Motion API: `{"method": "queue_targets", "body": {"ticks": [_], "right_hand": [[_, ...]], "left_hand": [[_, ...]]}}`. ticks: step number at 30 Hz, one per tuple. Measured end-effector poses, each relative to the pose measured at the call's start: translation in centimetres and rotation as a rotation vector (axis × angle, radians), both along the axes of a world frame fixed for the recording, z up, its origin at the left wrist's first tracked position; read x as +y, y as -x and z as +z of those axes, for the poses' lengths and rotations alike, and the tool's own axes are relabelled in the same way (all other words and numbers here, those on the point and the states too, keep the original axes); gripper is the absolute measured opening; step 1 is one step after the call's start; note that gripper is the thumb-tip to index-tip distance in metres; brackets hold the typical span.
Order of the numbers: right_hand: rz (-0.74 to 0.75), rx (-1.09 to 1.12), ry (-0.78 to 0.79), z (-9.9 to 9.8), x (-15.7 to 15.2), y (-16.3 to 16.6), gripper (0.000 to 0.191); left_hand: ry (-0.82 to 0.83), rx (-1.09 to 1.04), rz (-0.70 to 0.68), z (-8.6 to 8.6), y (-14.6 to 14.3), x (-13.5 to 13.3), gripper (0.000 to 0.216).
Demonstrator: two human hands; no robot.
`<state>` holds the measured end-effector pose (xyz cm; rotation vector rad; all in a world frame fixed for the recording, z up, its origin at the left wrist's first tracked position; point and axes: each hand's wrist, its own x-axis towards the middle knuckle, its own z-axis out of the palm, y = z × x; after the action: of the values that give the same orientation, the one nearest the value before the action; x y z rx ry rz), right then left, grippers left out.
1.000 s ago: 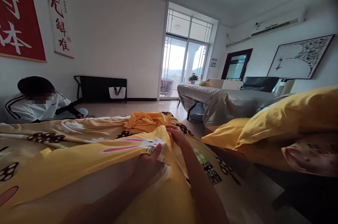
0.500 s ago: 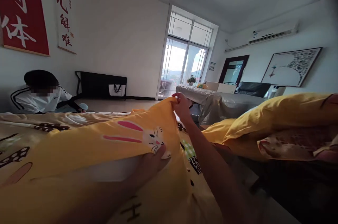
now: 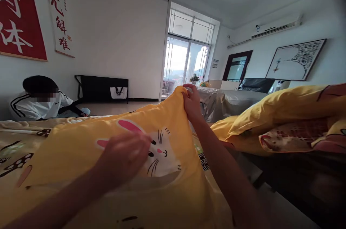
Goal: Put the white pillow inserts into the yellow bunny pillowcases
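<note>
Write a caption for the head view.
Right hand holds up the yellow rabbit-print pillowcase by a corner; left hand, blurred, over it.

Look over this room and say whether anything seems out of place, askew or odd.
Nothing is spilled or broken. The yellow rabbit cover is not lying flat: the right hand pinches one corner up, while the left hand, blurred, is over the print. The pillows on the right are heaped unevenly.

Red wall banner (image 3: 18, 13), 9 o'clock: white characters, bottom one reads "体", upper one cropped.
White scroll (image 3: 58, 13), 10 o'clock: red "光", "解", "难".
Door-side sign (image 3: 214, 64), 1 o'clock: illegible.
</note>
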<state>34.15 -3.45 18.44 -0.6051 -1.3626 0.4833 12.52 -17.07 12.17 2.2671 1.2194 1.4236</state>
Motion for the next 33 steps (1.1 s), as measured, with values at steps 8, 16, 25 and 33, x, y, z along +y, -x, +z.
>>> {"method": "queue_targets", "body": {"ticks": [8, 16, 25, 33], "right_hand": [[0.019, -0.004, 0.089, 2.6, -1.5, -1.6, 0.035], [0.072, 0.042, 0.324, 0.2, -4.0, -3.6, 0.046], [-0.024, 0.103, 0.292, -2.6, -3.5, -1.6, 0.036], [-0.128, -0.049, -0.02, -2.3, -3.5, -1.0, 0.032]], "left_hand": [[0.616, 0.261, -0.304, 8.2, -2.4, 9.4, 0.06], [0.456, 0.287, -0.1, 8.8, -3.1, 8.7, 0.059], [0.087, 0.55, 0.317, 6.3, -4.2, 7.0, 0.082], [0.175, 0.474, -0.009, 10.6, -4.8, 6.9, 0.063]]}}
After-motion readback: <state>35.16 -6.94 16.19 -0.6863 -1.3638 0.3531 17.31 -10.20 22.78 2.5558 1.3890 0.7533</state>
